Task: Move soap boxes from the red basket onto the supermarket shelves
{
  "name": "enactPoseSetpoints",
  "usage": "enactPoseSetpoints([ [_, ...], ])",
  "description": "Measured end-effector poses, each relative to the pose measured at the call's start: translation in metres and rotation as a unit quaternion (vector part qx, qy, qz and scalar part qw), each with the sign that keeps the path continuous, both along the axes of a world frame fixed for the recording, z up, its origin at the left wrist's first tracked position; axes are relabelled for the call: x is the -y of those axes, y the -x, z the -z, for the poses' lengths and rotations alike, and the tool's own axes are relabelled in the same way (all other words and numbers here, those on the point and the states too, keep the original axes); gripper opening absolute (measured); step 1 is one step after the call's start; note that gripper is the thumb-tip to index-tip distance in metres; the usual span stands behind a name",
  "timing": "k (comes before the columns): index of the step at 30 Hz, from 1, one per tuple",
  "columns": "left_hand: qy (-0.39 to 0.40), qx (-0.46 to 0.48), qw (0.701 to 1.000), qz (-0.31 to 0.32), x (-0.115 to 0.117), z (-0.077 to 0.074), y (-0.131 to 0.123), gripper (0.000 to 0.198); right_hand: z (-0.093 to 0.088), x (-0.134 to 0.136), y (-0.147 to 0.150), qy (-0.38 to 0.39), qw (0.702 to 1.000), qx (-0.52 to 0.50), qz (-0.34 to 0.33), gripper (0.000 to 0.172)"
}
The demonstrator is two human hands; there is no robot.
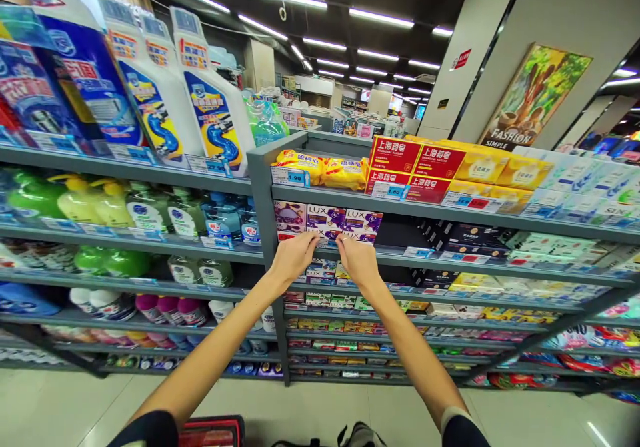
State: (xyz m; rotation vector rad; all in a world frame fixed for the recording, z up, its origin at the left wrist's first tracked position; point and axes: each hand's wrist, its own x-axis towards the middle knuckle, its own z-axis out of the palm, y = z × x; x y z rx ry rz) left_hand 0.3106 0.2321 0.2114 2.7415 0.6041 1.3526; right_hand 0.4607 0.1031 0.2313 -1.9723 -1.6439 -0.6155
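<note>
Both my arms stretch forward to a shelf of boxed LUX soap. My left hand (296,259) is closed, its fingertips against the lower front of the purple-and-white soap boxes (325,220). Close beside it, my right hand (359,262) is closed too, its fingertips at the lower part of the neighbouring soap box (363,222). The boxes stand stacked, and the hands partly cover the lower row and the shelf edge. A dark brown soap box (291,215) stands just left of them.
Yellow soap packs (300,166) and red soap boxes (393,157) fill the shelf above. Drain cleaner bottles (210,100) and pump bottles (145,208) line the left shelves. A grey upright (265,200) divides the units. A red basket (213,432) is on the floor below.
</note>
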Motion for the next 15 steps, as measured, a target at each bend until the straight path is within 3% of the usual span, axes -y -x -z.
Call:
enactPoseSetpoints([
  [3, -0.007, 0.009, 1.0, -0.006, 0.002, 0.004, 0.002, 0.027, 0.01, 0.006, -0.004, -0.033, 0.999, -0.012, -0.016, 0.023],
  [5, -0.014, 0.024, 1.0, -0.009, 0.007, 0.005, 0.003, 0.029, 0.016, 0.017, -0.011, -0.112, 0.992, -0.055, -0.022, 0.025],
  [9, -0.047, 0.087, 0.995, 0.01, 0.023, 0.001, -0.004, 0.035, 0.015, 0.039, -0.034, -0.323, 0.922, -0.212, -0.025, 0.027],
  [11, -0.062, 0.105, 0.992, 0.019, 0.031, -0.004, -0.015, 0.034, 0.008, 0.041, -0.043, -0.339, 0.909, -0.241, -0.031, 0.033],
  [15, -0.059, 0.061, 0.996, -0.024, 0.042, -0.006, -0.041, 0.041, -0.002, 0.032, -0.051, -0.302, 0.917, -0.257, -0.044, 0.036],
])
